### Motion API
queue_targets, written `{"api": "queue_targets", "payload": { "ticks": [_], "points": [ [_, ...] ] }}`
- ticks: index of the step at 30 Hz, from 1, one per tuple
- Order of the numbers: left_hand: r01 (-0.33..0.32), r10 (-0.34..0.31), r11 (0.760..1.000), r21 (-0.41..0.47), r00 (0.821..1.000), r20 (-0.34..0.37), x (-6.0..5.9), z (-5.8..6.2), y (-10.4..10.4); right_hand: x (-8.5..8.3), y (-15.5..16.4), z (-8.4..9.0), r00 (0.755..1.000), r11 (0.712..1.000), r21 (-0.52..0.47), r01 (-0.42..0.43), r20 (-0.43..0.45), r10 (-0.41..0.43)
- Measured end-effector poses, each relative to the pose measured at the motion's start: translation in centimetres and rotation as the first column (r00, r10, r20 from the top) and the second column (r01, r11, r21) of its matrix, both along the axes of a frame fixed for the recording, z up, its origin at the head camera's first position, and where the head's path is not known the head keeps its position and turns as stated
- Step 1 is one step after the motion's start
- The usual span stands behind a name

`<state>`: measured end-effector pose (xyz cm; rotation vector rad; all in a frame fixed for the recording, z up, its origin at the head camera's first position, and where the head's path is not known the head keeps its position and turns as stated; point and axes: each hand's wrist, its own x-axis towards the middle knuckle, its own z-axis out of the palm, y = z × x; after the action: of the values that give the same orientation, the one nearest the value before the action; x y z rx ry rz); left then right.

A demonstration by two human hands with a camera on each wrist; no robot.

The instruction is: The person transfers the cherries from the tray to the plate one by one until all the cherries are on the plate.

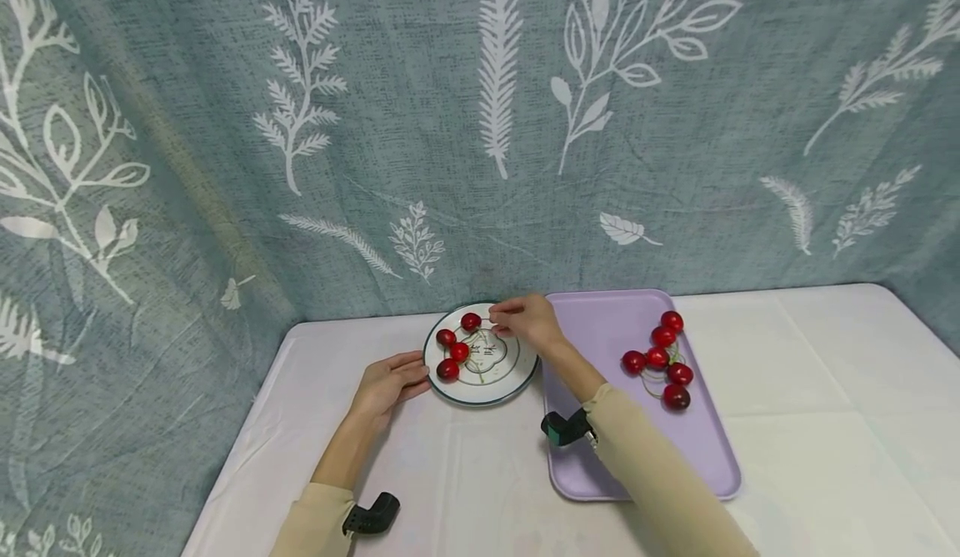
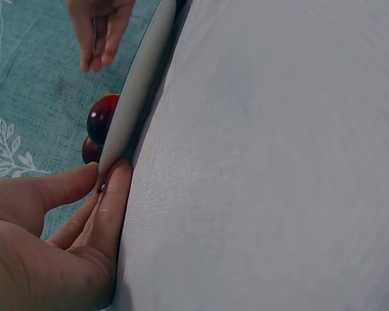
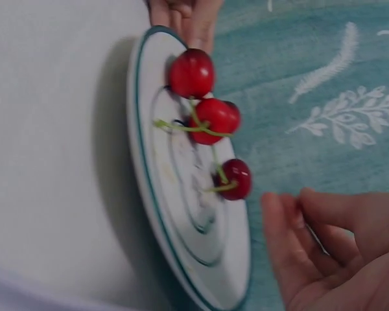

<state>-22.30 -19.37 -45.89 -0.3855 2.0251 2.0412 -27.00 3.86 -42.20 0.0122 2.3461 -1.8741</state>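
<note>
My left hand (image 1: 392, 383) pinches the left rim of a round white plate (image 1: 504, 392) with a dark green edge; in the left wrist view the thumb (image 2: 71, 184) lies on the upper side of the rim and fingers (image 2: 110, 210) lie under it. Several red cherries with green stems, among them a bright red cherry (image 1: 459, 352), rest on the plate's left half. Over the plate's far right part is my right hand (image 1: 528, 321), thumb and fingertips close together, with nothing visible between them. The nearest cherry (image 3: 234, 179) lies apart from its fingertips in the right wrist view.
A lilac tray (image 1: 588, 474) stands right of the plate, under the right forearm. Several dark red cherries, such as a large cherry (image 1: 677, 397), lie along its right side. A white cloth (image 1: 817, 424) covers the table, and a grey-green leaf-patterned curtain (image 1: 420, 123) hangs behind.
</note>
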Motion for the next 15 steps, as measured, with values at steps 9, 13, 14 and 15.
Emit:
{"api": "queue_targets", "payload": {
  "ticks": [9,13,14,15],
  "points": [
    [0.003,-0.003,1.000,0.006,1.000,0.000,0.0,-0.2,-0.3,1.1,2.5,2.1,0.993,0.960,0.266,-0.085,-0.060,0.104],
    [0.009,-0.009,1.000,0.002,1.000,-0.004,0.0,-0.2,-0.4,1.6,3.8,2.3,0.990,0.945,0.319,-0.077,-0.087,0.110],
    [0.009,-0.009,1.000,0.001,1.000,-0.006,0.0,-0.2,-0.4,1.7,4.1,2.3,0.990,0.941,0.330,-0.072,-0.089,0.107],
    [0.008,-0.008,1.000,-0.001,1.000,-0.008,0.0,-0.2,-0.4,1.9,4.5,2.3,0.990,0.936,0.345,-0.068,-0.093,0.106]
  ]
}}
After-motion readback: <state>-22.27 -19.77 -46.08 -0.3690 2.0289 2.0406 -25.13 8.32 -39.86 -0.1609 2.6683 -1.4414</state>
